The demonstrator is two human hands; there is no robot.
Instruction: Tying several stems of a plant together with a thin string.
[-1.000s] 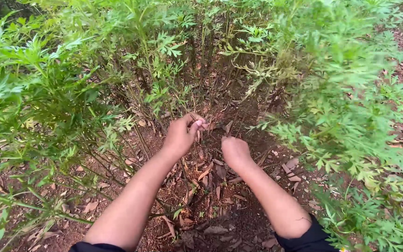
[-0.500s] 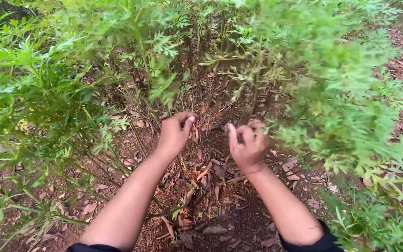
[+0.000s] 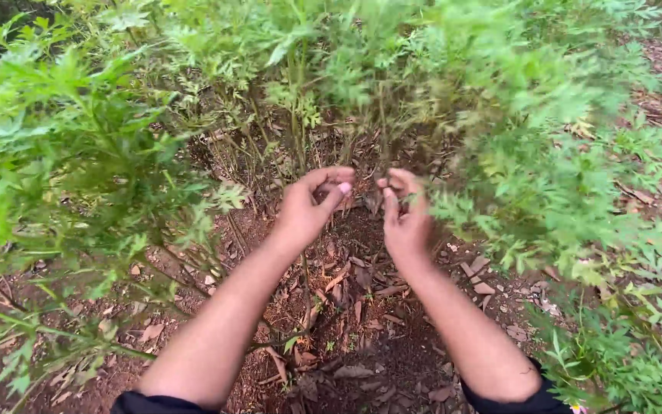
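Flanking thin brown stems, leafy green above.

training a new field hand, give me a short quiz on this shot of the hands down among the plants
1. True or false: the left hand and the right hand are both raised near the thin stems at the base of the green plants.
2. What covers the reddish soil under the forearms?
A. dry fallen leaves
B. gravel
C. plastic sheet
3. Fill in: the left thumb and forefinger are curled toward each other but the grip is ____ on any tool.

Key
1. true
2. A
3. not closed
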